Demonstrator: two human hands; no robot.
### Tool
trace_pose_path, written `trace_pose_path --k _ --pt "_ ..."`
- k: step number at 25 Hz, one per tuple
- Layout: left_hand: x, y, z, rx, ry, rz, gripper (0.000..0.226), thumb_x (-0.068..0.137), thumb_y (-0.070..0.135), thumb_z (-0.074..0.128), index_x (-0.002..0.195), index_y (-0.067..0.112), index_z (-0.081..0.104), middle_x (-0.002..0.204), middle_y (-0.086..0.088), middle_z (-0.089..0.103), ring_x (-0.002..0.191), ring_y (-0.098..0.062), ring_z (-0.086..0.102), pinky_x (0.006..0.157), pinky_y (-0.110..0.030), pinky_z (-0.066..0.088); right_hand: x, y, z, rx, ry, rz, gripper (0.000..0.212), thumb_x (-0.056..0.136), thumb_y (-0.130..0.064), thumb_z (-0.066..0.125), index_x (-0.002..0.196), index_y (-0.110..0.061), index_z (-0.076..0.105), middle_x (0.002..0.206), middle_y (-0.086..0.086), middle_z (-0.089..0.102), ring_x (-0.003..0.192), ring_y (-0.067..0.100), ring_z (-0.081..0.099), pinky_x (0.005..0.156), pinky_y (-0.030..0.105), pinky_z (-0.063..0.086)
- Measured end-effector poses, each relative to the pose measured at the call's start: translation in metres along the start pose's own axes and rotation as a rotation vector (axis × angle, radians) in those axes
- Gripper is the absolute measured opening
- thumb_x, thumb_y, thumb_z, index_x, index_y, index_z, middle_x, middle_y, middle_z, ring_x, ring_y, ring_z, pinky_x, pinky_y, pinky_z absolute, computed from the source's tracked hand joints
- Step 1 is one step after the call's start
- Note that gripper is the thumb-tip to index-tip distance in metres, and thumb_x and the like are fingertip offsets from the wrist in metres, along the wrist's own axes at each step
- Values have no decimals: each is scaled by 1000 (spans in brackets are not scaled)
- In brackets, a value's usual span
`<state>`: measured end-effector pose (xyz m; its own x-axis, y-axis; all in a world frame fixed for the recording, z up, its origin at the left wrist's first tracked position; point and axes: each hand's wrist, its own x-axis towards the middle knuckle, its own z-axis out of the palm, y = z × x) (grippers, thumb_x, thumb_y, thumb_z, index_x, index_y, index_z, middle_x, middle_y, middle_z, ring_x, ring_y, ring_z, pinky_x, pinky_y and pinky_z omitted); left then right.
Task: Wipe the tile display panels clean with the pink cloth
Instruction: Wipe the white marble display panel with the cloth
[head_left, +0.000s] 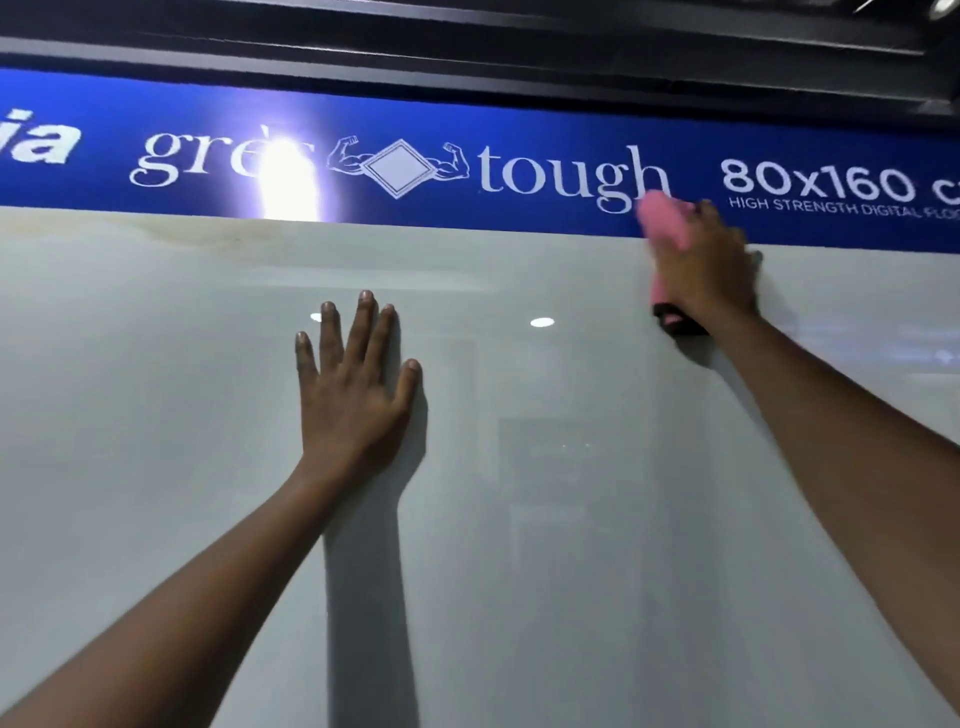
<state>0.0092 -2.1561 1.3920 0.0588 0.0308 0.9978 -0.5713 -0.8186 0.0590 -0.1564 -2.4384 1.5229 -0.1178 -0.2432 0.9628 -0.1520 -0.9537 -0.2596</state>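
Pink cloth: bunched in the right hand, pressed against the top edge of the tile display panel, where panel meets blue header sign. Cloth's upper end overlaps the sign's lower border beside the word "tough"; a dark-edged lower end shows below the heel of the hand. Cloth is motion-blurred.

Panel: glossy, pale grey-white, upright, filling most of the view. Surface mirrors ceiling lights and both forearms. No clear streaks or dust visible; a faint beige tint lies along the top edge toward the upper left corner, and whether that is tile pattern or soiling cannot be told.

Progress, as judged: wiping is under way at the top edge, right of centre. How much of this panel is already clean cannot be read from the gloss. Only one panel is in view; the task names several, so the greater part likely remains.

Right hand: fingers curled closed around the cloth, palm toward the panel, bearing on it through the fabric.

Left hand: fully open, fingers spread, palm flat on the panel near its upper middle, holding nothing; apparently bracing.
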Motion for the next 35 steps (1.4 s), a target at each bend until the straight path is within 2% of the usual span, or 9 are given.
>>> trace_pose_path --k 4,8,9,13,17,22,25,32,35 --pt "-1 17 -11 18 -12 -113 70 89 53 22 153 24 24 163 8 10 150 -23 4 119 -47 2 -75 56 2 56 40 -62 64 92 -31 57 148 -10 34 151 17 35 117 43 45 97 49 36" --pt "-4 101 3 -96 14 -142 64 94 46 29 152 20 28 161 4 19 150 -21 10 120 -43 1 -170 99 -6 129 -146 -712 73 72 -43 52 140 -15 52 144 9 50 119 32 48 93 35 33" --pt "-8 119 10 -113 -2 -113 62 95 47 28 153 23 26 162 6 16 150 -20 6 119 -43 -1 -155 121 -6 138 -115 -694 74 71 -47 49 139 -16 53 144 8 50 122 31 48 96 36 34" --pt "-20 143 30 -5 -34 -111 58 101 47 25 156 32 11 162 12 -5 150 -19 -11 119 -44 -9 -39 201 -11 165 144 22 78 74 -52 36 144 -20 43 146 9 40 131 32 39 108 46 33" --pt "-19 140 30 -24 -6 -99 65 93 52 16 155 34 10 162 13 -4 150 -17 -11 118 -41 -10 37 185 -22 142 82 143 63 86 -38 39 146 -17 40 157 8 26 143 30 24 111 50 25" --pt "-22 139 30 -61 -7 -82 63 94 50 11 155 32 12 161 14 -3 150 -16 -10 118 -41 -8 -57 77 19 242 -96 -664 53 88 -34 44 139 -21 51 149 12 42 138 32 36 103 48 36" --pt "-26 136 24 -61 -52 -80 69 90 56 4 155 31 11 162 13 -4 150 -16 -9 118 -42 -8 -99 75 6 166 -298 -968 70 78 -45 41 146 -28 43 159 0 27 146 21 24 103 39 28" --pt "-111 156 34 -35 -68 106 62 96 47 23 155 29 15 162 10 6 150 -17 0 119 -40 -3 24 232 -25 101 27 -75 81 72 -46 30 145 -15 44 154 10 35 139 31 34 110 53 31" --pt "-107 156 34 -36 -44 102 61 97 45 24 155 28 14 163 10 6 151 -18 -1 120 -41 -3 -4 199 -20 96 70 -62 71 78 -37 38 148 -21 41 157 5 32 140 27 33 106 47 29"
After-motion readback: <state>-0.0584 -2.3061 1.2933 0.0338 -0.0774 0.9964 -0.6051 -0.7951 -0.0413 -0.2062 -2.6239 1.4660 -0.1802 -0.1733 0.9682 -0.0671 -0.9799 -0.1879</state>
